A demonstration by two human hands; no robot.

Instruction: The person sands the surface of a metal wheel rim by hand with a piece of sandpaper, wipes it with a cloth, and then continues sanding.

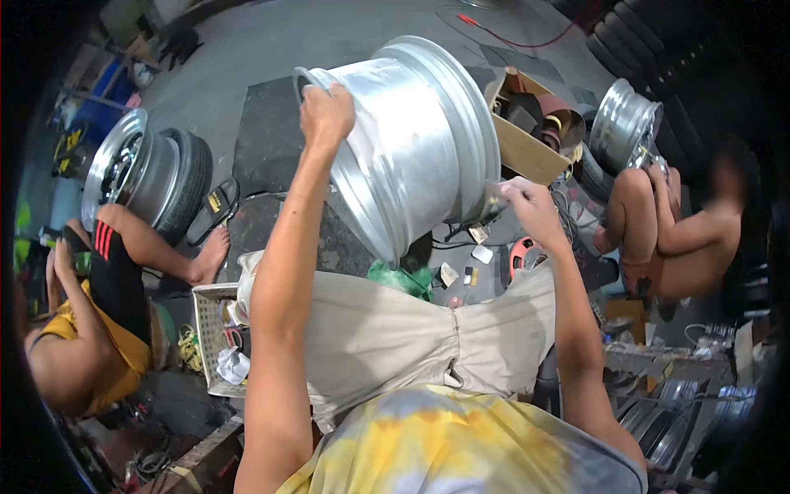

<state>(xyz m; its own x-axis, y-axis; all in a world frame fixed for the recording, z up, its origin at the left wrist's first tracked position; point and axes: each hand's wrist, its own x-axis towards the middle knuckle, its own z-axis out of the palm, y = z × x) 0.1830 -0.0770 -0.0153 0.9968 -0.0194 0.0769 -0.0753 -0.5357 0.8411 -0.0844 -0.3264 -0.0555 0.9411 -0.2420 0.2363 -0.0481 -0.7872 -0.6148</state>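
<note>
A large silver wheel rim [411,136] lies tilted on its side in front of me, over a dark mat. My left hand [327,115] grips its left edge, with the fingers wrapped over the lip. Beside the lower right edge of the rim is my right hand [531,210], its fingers pinched together. Something small and pale shows at those fingertips, too small to make out. Whether this hand touches the rim I cannot tell.
A cardboard box [527,152] of abrasive rolls stands right of the rim. A white basket [206,346] is at my left. Co-workers sit on both sides, near another rim [152,177] at left and a smaller rim [621,123] at right.
</note>
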